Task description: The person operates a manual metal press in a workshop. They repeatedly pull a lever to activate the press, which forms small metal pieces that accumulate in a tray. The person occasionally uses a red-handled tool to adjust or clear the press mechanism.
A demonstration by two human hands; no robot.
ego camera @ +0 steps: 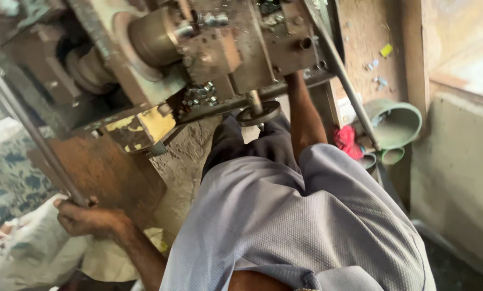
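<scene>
Workshop floor, dusty concrete | left hand (82, 218) at 8 o'clock, grip closed round long grey steel lever rod (28, 129) | right hand hidden behind rusty brown iron press machine (209, 48), grip cannot tell | small silver nuts (200, 96) piled at 12 | progress: unclear.

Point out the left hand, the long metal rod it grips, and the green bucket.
left hand (82, 218): head view, on the knuckles closed round the rod.
long metal rod (34, 134): head view, on the bare shaft above the hand.
green bucket (400, 126): head view, on its inner wall near the rim.
</scene>
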